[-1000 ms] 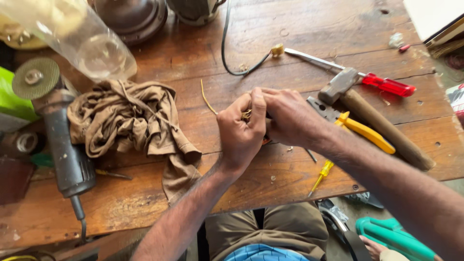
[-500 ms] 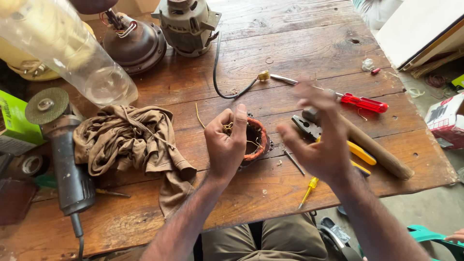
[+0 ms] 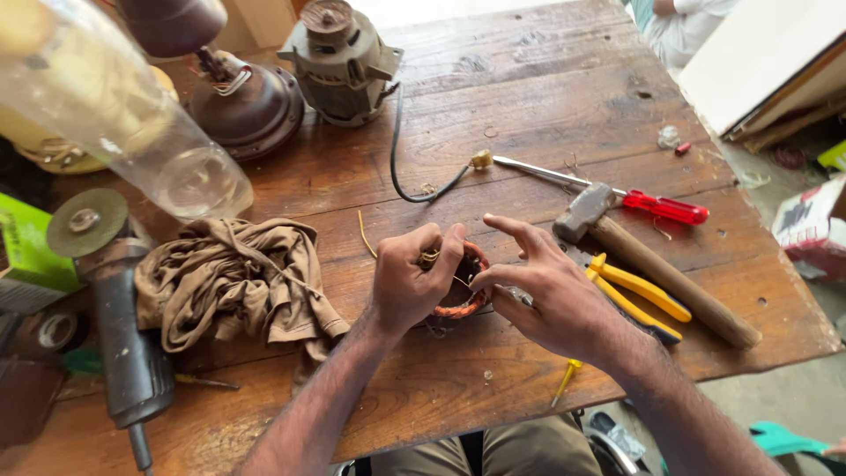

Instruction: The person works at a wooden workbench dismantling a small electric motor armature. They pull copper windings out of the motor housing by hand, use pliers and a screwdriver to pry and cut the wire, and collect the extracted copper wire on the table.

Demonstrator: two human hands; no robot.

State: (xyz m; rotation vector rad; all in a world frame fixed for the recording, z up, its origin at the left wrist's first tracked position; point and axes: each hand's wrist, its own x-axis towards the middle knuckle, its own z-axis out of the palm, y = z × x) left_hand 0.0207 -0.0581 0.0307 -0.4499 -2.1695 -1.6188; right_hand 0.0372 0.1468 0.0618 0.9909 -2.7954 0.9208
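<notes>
A copper-wound coil is gripped by the left hand near the middle of the desk, toward its front edge. It is touched at its right side by the fingers of the right hand, which is held loosely spread. A hammer and yellow-handled pliers are seen just beside the right hand, a brown rag to the left.

Right hand back at the coil, view pulled in closer.

A second ago I had both hands clasped together at frame centre; half a second ago my right hand had lifted away, fingers spread, toward the right of the frame. Now it has come back beside the copper coil ring, fingertips at its right edge, while my left hand has shifted its grip over the ring's left rim.
</notes>
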